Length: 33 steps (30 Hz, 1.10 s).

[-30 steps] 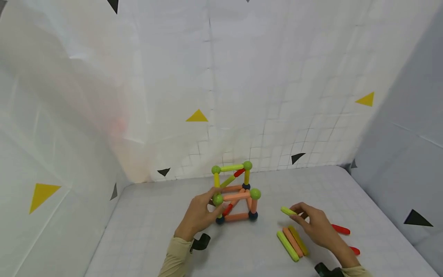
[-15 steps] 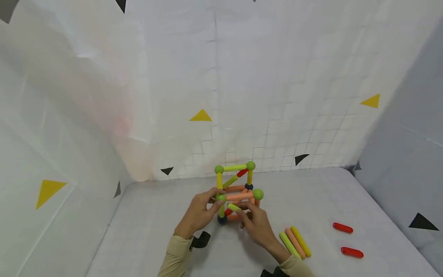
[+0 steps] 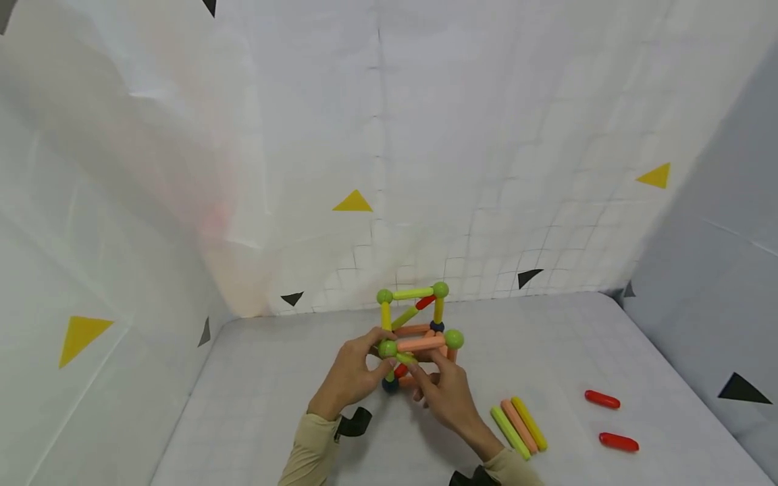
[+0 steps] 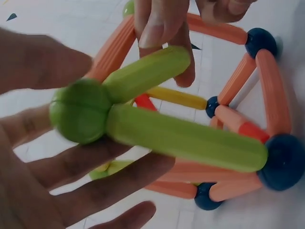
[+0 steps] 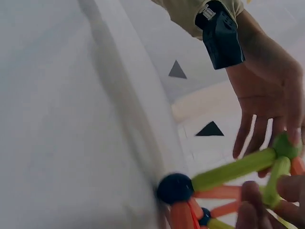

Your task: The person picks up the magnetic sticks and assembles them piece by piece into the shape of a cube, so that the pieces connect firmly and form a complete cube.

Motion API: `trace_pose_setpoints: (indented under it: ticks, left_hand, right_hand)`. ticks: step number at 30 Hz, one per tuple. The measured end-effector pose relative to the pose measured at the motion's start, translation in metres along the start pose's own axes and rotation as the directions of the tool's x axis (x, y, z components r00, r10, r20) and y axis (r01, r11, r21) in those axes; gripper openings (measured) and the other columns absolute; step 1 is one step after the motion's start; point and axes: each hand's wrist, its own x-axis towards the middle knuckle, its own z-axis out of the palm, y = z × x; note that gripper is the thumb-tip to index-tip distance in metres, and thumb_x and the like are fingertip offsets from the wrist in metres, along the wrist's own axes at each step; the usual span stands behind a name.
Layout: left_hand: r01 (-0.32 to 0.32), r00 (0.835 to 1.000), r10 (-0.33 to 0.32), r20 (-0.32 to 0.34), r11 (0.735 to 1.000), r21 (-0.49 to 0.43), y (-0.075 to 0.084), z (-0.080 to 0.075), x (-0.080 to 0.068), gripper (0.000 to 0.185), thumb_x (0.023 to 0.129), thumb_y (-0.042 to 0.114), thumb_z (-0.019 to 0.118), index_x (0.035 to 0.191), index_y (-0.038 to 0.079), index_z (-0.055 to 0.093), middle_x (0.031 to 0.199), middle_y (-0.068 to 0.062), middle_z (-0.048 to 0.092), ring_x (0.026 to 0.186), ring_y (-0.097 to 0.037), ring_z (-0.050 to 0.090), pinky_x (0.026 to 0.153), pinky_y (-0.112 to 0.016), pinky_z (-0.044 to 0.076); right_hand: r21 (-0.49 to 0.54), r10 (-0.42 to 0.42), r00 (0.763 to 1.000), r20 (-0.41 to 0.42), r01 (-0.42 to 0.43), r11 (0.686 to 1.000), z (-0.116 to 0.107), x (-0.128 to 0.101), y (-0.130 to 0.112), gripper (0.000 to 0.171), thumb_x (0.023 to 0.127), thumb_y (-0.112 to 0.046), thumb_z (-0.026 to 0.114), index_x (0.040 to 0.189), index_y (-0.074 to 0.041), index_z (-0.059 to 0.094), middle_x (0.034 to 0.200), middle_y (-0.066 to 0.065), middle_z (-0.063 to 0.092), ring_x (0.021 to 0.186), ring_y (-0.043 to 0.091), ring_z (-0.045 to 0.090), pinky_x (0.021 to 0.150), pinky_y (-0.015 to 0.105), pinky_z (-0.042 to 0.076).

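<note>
A cube-like frame of coloured building rods and balls stands on the table, with lime balls on top and dark blue balls [image 4: 282, 162] below. At its near left top corner my left hand [image 3: 349, 370] holds a lime ball [image 4: 80, 112] between thumb and fingers. From that ball a longer lime rod [image 4: 186, 138] runs down to a dark blue ball. My right hand [image 3: 448, 395] pinches a short lime rod [image 4: 148, 71], whose far end meets the held ball. An orange rod [image 3: 421, 343] spans the near top edge, just above the right fingertips.
Right of the frame, a lime rod [image 3: 510, 433], an orange rod [image 3: 519, 426] and a yellow rod [image 3: 529, 423] lie side by side. Farther right are two short red rods, one behind [image 3: 602, 399] and one in front [image 3: 618, 442]. A white sheeted wall [image 3: 486, 223] rises behind the table.
My right hand has carried the short lime rod leftward from beside the loose rods to the ball at the near left corner. My left hand has kept its hold there.
</note>
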Motion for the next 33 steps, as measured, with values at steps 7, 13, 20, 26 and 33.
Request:
trace_pose_setpoints:
  ticks: [7,13,20,26,33]
  left_hand:
    - [0.014,1.000,-0.015,-0.023,0.999,-0.045,-0.001,0.012,0.003,0.041,0.094,0.014,0.083,0.127,0.019,0.058,0.115,-0.002,0.074,0.104,-0.016,0.072,0.091,-0.046,0.061]
    - [0.015,1.000,-0.016,-0.014,0.998,-0.058,-0.002,0.016,0.003,0.040,0.095,0.017,0.082,0.127,0.019,0.057,0.115,-0.002,0.073,0.100,-0.015,0.069,0.088,-0.043,0.061]
    - [0.010,0.999,-0.013,-0.042,0.998,-0.067,-0.008,0.014,0.002,0.039,0.094,0.012,0.082,0.126,0.016,0.059,0.115,-0.002,0.074,0.100,-0.015,0.071,0.086,-0.035,0.061]
    - [0.014,0.999,-0.019,-0.044,0.992,-0.125,-0.009,0.016,0.003,0.039,0.095,0.011,0.081,0.126,0.018,0.058,0.114,-0.002,0.075,0.099,-0.015,0.070,0.087,-0.045,0.061]
    - [0.039,0.998,-0.047,-0.046,0.986,-0.161,-0.009,0.019,0.002,0.038,0.095,0.012,0.081,0.125,0.019,0.058,0.115,-0.002,0.075,0.101,-0.015,0.070,0.087,-0.034,0.060]
  right_hand:
    - [-0.394,-0.078,0.996,0.036,0.086,0.915,-0.053,-0.018,0.001,0.006,0.095,-0.015,0.081,0.100,-0.014,0.079,0.088,-0.001,0.078,0.060,0.001,0.065,0.056,0.021,0.053]
    - [-0.697,0.280,0.959,0.036,-0.177,0.695,-0.132,-0.028,0.016,0.029,0.093,-0.036,0.082,0.107,-0.011,0.077,0.094,-0.002,0.075,0.084,0.014,0.067,0.075,0.040,0.059]
    - [-0.718,0.462,0.884,0.071,-0.276,0.638,-0.167,-0.038,0.042,0.055,0.091,-0.056,0.079,0.110,-0.004,0.072,0.090,0.001,0.071,0.078,0.017,0.062,0.066,0.038,0.056]
    - [-0.682,0.535,0.842,0.065,-0.354,0.639,-0.158,-0.039,0.050,0.058,0.091,-0.061,0.076,0.103,-0.005,0.067,0.083,0.002,0.060,0.074,0.018,0.054,0.064,0.032,0.046]
    - [-0.636,0.439,0.897,0.053,-0.309,0.707,-0.148,-0.037,0.045,0.044,0.093,-0.047,0.080,0.104,-0.007,0.064,0.083,0.001,0.059,0.075,0.016,0.054,0.064,0.030,0.045]
